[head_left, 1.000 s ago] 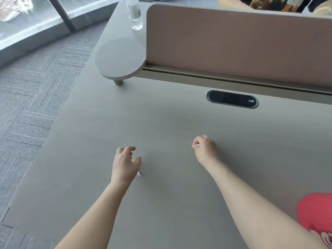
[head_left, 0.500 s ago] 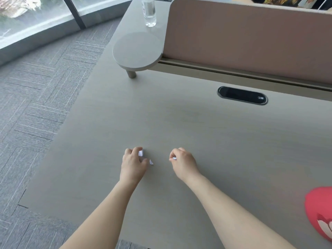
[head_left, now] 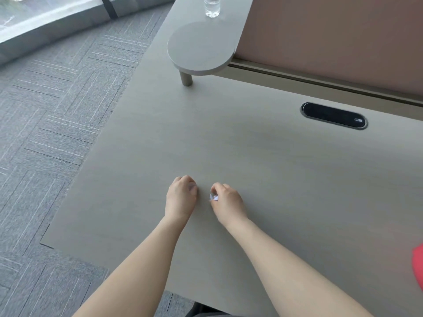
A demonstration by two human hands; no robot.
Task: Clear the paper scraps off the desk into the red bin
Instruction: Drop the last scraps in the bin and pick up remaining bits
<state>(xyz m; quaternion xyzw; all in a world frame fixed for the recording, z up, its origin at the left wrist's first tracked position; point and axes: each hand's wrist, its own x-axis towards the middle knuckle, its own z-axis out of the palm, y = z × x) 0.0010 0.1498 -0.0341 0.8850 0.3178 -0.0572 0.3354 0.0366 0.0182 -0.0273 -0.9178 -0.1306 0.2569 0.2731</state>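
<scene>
Both hands sit close together on the grey desk (head_left: 263, 161), near its middle front. My left hand (head_left: 182, 197) has its fingers curled under, with a hint of white paper scrap (head_left: 191, 186) at the fingertips. My right hand (head_left: 226, 202) pinches a small white paper scrap (head_left: 214, 197) between thumb and fingers, right at the desk surface. A sliver of the red bin (head_left: 418, 266) shows at the right edge of the view, mostly cut off.
A round raised shelf (head_left: 199, 49) on a short post stands at the desk's back left, with a clear water bottle (head_left: 212, 6) behind it. A pink divider panel (head_left: 332, 37) runs along the back. A black cable slot (head_left: 333, 115) is set into the desk. Carpet floor lies to the left.
My right hand moved left toward my left hand and now pinches the loose scrap that lay between them. The view shifted left, so the red bin slid nearly out of frame.
</scene>
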